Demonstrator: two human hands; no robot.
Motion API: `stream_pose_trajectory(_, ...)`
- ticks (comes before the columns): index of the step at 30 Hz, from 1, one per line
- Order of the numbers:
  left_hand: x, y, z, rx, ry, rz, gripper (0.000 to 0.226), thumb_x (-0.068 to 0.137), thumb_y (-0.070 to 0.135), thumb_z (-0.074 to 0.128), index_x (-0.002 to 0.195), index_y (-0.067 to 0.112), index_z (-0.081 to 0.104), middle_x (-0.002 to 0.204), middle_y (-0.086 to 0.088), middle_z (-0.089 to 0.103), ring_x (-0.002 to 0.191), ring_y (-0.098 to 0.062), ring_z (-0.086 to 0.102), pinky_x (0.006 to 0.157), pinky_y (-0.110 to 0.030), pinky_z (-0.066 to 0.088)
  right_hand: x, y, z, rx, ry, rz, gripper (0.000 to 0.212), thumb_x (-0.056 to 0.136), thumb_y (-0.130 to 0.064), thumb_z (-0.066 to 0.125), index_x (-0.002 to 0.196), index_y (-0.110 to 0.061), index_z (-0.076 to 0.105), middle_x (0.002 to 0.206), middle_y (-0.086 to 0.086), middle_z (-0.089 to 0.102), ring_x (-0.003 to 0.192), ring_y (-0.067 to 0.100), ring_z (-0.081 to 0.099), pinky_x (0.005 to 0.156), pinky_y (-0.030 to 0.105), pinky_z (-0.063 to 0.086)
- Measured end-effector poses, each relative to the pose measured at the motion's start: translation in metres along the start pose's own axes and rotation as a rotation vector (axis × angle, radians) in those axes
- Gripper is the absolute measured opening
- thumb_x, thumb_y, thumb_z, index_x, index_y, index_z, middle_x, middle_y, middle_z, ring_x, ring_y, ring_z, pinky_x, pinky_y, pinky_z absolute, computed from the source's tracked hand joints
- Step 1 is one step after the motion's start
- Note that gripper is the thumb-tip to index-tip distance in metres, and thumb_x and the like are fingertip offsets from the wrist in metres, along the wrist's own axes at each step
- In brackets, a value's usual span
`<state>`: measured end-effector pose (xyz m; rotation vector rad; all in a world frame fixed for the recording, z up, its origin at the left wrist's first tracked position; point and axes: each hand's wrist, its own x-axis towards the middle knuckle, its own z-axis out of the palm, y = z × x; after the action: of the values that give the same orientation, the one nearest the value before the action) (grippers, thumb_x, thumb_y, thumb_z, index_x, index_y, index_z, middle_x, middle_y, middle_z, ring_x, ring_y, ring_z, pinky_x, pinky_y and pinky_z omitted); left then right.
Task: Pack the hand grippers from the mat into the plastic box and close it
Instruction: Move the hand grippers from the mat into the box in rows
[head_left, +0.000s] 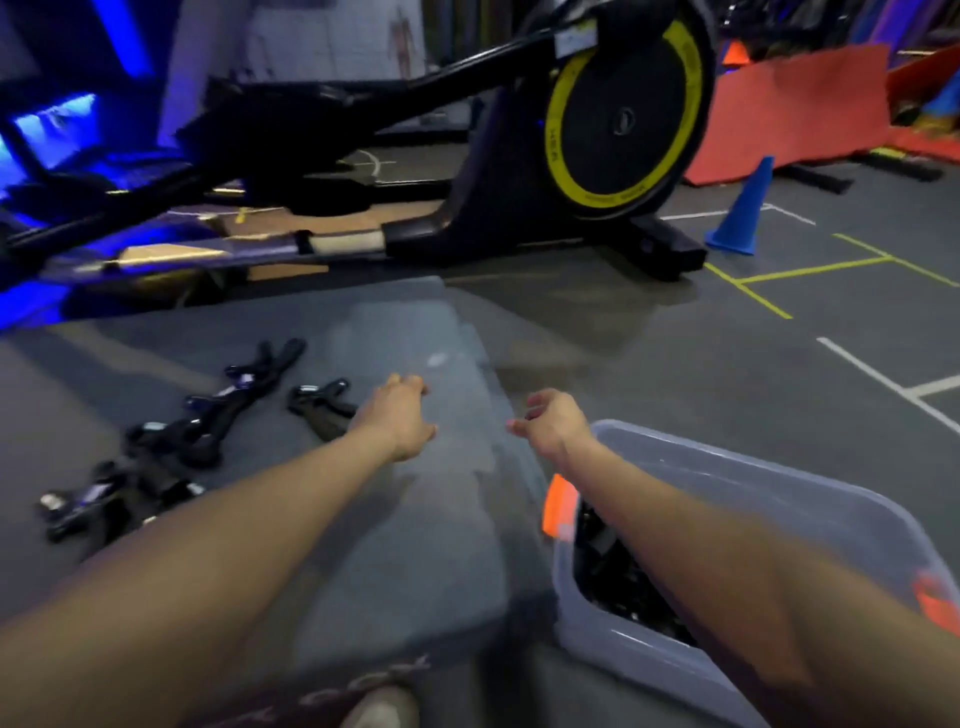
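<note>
1. Writing: yellow ring on the machine's (467, 171) flywheel (623, 119) carries lettering, too blurred to read. Small label above the wheel, also unreadable. White marks on the dark cloth at the near edge, not legible.
2. Count, grippers (171, 431): black, lying loose on the mat (395, 545) at left, in a rough line running from near-left to far. About five or six; they overlap and blur, exact number uncertain. One lies apart (322, 402), just left of the left hand.
3. Count, box (779, 493): one, clear plastic, lid off, on the floor just right of the mat's near-right corner. Dark items inside, likely more grippers; number cannot be told. Two orange latches, one at the left end (558, 506), one at the near-right end (935, 597).
4. Count, cones: one blue cone (740, 213) far right by the machine's foot; one orange cone (735, 52) farther back.
5. Left hand (400, 415): over the mat, palm down, fingers loosely bent, nothing in it. Beside the lone gripper; contact cannot be told.
6. Right hand (550, 421): above the mat's right edge, just beyond the box's far-left corner, fingers loosely curled, holding nothing. Forearm crosses over the box.
7. Floor (779, 338): grey, with yellow and white tape lines at right. Orange mat (789, 109) propped far right.
</note>
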<state>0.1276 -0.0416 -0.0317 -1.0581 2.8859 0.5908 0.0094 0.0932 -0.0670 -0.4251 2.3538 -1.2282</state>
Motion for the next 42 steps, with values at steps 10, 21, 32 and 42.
stream_pose_trajectory(10,0.033,-0.132,-0.001,-0.14,0.011,-0.259,0.049,0.085,0.024,0.063,0.129,0.011,0.046,0.135,-0.012,0.042,0.124,-0.028,0.048,0.104,-0.031,0.036,0.05,-0.047,0.162,0.026,-0.194,-0.039,0.05,0.078,-0.01,0.073,0.122,-0.001,0.051,0.067,-0.008,0.037,0.086,0.017,0.044,0.086,0.026,0.04)
stream_pose_trajectory(21,0.111,-0.153,0.057,-0.31,0.16,-0.538,0.062,0.084,0.036,0.063,0.13,0.004,0.038,0.138,-0.017,0.039,0.126,-0.035,0.046,0.102,-0.039,0.038,0.112,-0.035,0.197,-0.008,-0.191,-0.033,0.054,0.08,-0.016,0.073,0.127,-0.003,0.05,0.105,0.009,0.056,0.098,0.019,0.056,0.098,0.03,0.043)
stream_pose_trajectory(32,0.111,-0.143,0.058,-0.446,0.179,-0.784,0.042,0.078,0.024,0.07,0.111,-0.001,0.061,0.117,-0.017,0.063,0.109,-0.031,0.062,0.087,-0.034,0.049,0.112,-0.004,0.165,0.059,-0.155,0.029,0.05,0.077,-0.016,0.074,0.121,-0.001,0.056,0.093,0.007,0.054,0.088,0.017,0.051,0.086,0.029,0.044)
stream_pose_trajectory(42,0.07,-0.021,0.025,-0.884,-0.034,-0.338,0.012,0.082,0.002,0.065,0.093,-0.003,0.065,0.079,-0.013,0.061,0.07,-0.024,0.059,0.074,-0.035,0.053,0.053,-0.003,0.055,0.364,-0.077,0.15,0.01,0.088,-0.017,0.062,0.08,-0.013,0.057,0.076,0.005,0.053,0.06,0.014,0.046,0.06,0.025,0.039)
